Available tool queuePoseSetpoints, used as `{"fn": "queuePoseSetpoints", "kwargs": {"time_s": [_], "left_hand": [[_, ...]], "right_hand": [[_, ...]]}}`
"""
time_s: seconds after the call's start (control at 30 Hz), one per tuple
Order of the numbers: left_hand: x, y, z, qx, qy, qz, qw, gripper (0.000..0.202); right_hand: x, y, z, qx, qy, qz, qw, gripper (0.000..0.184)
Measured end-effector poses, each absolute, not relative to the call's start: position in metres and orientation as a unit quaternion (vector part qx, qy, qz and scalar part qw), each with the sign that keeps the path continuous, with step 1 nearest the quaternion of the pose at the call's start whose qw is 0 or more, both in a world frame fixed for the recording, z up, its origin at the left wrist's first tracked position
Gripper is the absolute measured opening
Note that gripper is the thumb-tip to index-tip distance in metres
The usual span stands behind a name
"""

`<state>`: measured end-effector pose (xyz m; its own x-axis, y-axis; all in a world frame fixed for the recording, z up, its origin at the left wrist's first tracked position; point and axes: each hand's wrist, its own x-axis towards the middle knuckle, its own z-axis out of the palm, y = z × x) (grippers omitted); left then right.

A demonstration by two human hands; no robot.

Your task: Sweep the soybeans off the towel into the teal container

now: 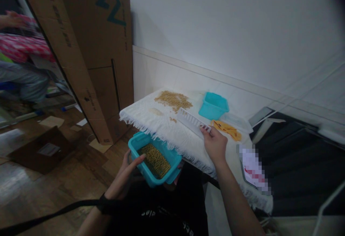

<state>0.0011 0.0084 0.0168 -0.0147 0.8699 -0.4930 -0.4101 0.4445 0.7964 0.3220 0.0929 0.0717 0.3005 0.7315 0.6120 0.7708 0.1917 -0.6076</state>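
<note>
My left hand point(129, 169) grips the near-left side of a turquoise plastic container point(176, 157), thumb over its rim. It is held just below the table's front edge, with a layer of yellowish beans point(156, 160) inside. My right hand point(215, 142) is closed on the right end of a white slotted plastic strip point(190, 121), held over the white fringed cloth point(175, 132). Beyond the strip, a pile of beans point(172, 99) is spread on the cloth, with a few strays nearer. A small pale heap point(155, 111), too fine to make out, lies left of them.
A second turquoise container point(214, 106) stands near the wall. Beside it lie a clear plastic piece point(239, 121) and an orange cloth point(228, 130). A blurred-out flat object point(254, 169) is at the right edge. A tall cardboard box point(107, 56) stands left; another person point(24, 49) is beyond it.
</note>
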Motion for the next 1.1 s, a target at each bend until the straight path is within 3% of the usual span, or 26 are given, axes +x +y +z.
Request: {"fn": "queuePoseSetpoints", "kwargs": {"time_s": [0.37,1.1], "left_hand": [[0.0,0.008,0.021,0.205,0.53,0.482,0.666,0.109],[0.0,0.009,0.021,0.215,0.538,0.474,0.663,0.105]], "right_hand": [[0.32,0.082,0.064,-0.639,-0.587,0.012,0.498,0.049],[0.308,0.056,0.065,-0.623,-0.607,0.011,0.493,0.035]]}}
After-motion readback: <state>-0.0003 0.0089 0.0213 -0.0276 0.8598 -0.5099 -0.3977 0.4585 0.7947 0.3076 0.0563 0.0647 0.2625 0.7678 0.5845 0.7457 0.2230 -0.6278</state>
